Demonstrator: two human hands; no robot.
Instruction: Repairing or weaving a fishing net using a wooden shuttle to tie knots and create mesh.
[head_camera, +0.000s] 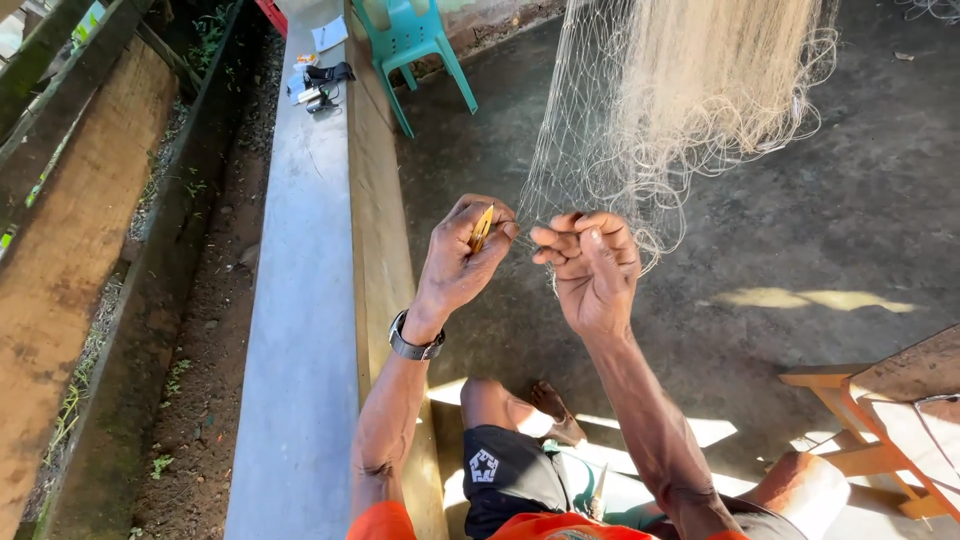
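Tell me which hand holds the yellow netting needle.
The left hand, the one with the black wristwatch, holds the needle. The right hand wears no watch and only pinches the net.

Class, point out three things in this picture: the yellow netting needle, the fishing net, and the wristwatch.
yellow netting needle (482, 228), head view, on its shaft between the left fingers.
fishing net (690, 90), head view, on the bunched hanging mesh.
wristwatch (414, 343), head view, on its black band.

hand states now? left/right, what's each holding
Left hand: closed, pinching a yellow netting needle.
Right hand: closed, fingers pinching the pale fishing net.
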